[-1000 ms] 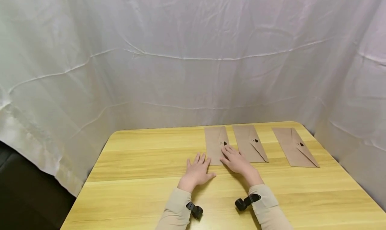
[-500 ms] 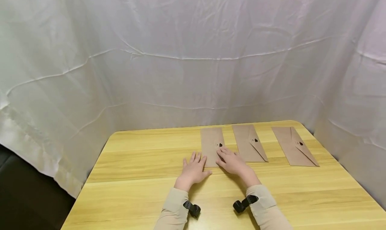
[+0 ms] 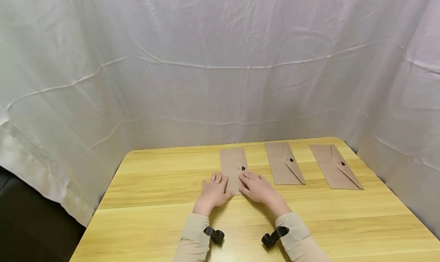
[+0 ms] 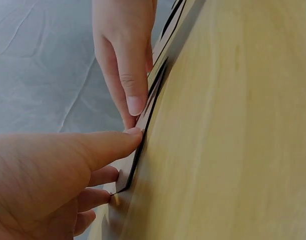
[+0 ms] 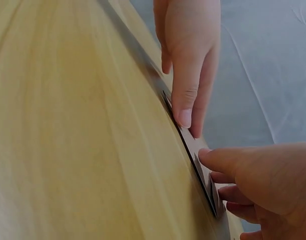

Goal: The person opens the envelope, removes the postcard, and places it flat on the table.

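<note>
A brown paper envelope (image 3: 232, 160) with a black mark on its flap lies flat on the wooden table (image 3: 165, 231), between my two hands in the head view. My left hand (image 3: 214, 195) touches its left side and near edge with fingers spread. Fingers of my right hand (image 3: 258, 187) rest on its right side, just below the mark, covering part of the flap. In the left wrist view the left thumb and fingers touch the envelope's edge (image 4: 123, 172). The right wrist view shows the right hand (image 5: 273, 182) at the opposite side, fingers fairly straight.
A second envelope (image 3: 282, 162) lies to the right of the hands, and a third envelope (image 3: 331, 166) farther right. A pale curtain (image 3: 220, 94) hangs behind the table and along both sides. A dark surface (image 3: 31, 212) shows at the lower left.
Both hands have slid the left envelope leftward and slightly nearer, widening the gap to the second envelope. The other two envelopes stay where they were.
</note>
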Demonstrator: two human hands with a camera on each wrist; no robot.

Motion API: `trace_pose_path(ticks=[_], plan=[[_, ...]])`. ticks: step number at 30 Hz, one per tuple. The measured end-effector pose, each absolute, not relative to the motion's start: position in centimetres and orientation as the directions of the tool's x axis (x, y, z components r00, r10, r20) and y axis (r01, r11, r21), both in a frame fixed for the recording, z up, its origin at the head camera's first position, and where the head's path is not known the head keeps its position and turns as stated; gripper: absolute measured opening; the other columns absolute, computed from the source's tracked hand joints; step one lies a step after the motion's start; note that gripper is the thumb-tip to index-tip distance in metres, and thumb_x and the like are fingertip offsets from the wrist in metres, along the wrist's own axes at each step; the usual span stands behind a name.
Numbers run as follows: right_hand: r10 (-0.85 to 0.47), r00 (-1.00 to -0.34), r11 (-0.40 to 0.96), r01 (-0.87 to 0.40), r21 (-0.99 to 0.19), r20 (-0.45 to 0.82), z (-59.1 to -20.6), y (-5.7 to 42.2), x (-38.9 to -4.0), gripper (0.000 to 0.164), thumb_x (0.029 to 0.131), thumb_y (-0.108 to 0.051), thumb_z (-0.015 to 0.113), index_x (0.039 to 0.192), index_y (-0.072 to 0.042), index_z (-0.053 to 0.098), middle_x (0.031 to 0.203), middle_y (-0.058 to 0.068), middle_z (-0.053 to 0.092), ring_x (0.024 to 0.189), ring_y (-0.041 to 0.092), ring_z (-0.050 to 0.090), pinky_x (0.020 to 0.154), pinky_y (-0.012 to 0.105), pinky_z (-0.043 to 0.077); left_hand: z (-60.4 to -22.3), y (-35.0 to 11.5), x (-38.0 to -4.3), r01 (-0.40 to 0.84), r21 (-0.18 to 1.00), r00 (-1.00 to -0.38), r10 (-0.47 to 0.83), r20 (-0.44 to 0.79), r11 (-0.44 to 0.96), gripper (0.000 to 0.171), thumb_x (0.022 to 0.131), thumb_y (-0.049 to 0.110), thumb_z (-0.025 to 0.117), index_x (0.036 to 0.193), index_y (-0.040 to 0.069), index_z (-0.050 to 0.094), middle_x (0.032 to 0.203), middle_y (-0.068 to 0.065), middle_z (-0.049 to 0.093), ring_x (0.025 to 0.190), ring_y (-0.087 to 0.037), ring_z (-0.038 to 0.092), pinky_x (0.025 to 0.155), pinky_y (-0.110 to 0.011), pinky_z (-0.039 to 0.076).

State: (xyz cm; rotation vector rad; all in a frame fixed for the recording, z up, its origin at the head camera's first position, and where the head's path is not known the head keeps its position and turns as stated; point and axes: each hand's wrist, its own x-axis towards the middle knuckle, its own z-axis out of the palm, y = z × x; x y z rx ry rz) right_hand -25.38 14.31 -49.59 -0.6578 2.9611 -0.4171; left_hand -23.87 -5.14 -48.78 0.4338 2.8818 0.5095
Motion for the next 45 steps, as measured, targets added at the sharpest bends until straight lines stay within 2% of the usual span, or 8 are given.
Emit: trace_pose_path(ticks=[22, 31, 37, 45], plan=[[-0.555, -0.832, 0.811, -0.542, -0.219, 0.004, -49.3, 10.9, -22.9, 0.055, 0.100, -0.038, 0.051, 0.145, -0.007, 0.046, 0.152, 0.015, 0.043, 0.143, 0.032, 0.039, 0.111, 0.062, 0.032, -48.6, -10.0, -24.9, 0.124, 0.447, -0.972, 0.200, -0.126, 0.886, 0.067, 0.094, 0.038, 0.062, 0.149, 0.009, 0.040, 0.159, -0.019, 0.027, 0.150, -0.041, 0.013, 0.111, -0.074, 0.012], [-0.599, -0.801, 0.792, -0.591, -0.153, -0.007, -49.7, 9.0, -22.0, 0.056, 0.099, -0.042, 0.050, 0.147, -0.013, 0.045, 0.154, 0.010, 0.042, 0.144, 0.025, 0.038, 0.111, 0.057, 0.036, -48.1, -12.7, -24.3, 0.100, 0.469, -0.961, 0.208, -0.184, 0.878, 0.064, 0.094, 0.032, 0.062, 0.150, 0.012, 0.038, 0.161, -0.019, 0.022, 0.150, -0.043, 0.008, 0.112, -0.075, 0.008], [-0.622, -0.782, 0.775, -0.611, -0.159, -0.029, -49.3, 8.0, -21.1, 0.057, 0.098, -0.044, 0.053, 0.147, -0.016, 0.045, 0.154, 0.007, 0.041, 0.144, 0.022, 0.037, 0.112, 0.054, 0.035, -47.7, -13.9, -23.7, 0.106, 0.483, -0.948, 0.235, -0.215, 0.869, 0.071, 0.092, 0.033, 0.065, 0.150, 0.006, 0.036, 0.161, -0.019, 0.022, 0.150, -0.043, 0.008, 0.112, -0.074, 0.006], [-0.647, -0.761, 0.756, -0.634, -0.162, -0.042, -48.6, 7.1, -20.4, 0.062, 0.093, -0.051, 0.058, 0.146, -0.021, 0.047, 0.153, 0.004, 0.043, 0.143, 0.020, 0.039, 0.112, 0.054, 0.037, -47.3, -14.9, -23.0, 0.149, 0.460, -0.929, 0.284, -0.239, 0.875, 0.089, 0.084, 0.038, 0.074, 0.150, -0.003, 0.031, 0.161, -0.020, 0.022, 0.150, -0.043, 0.012, 0.110, -0.076, 0.008]])
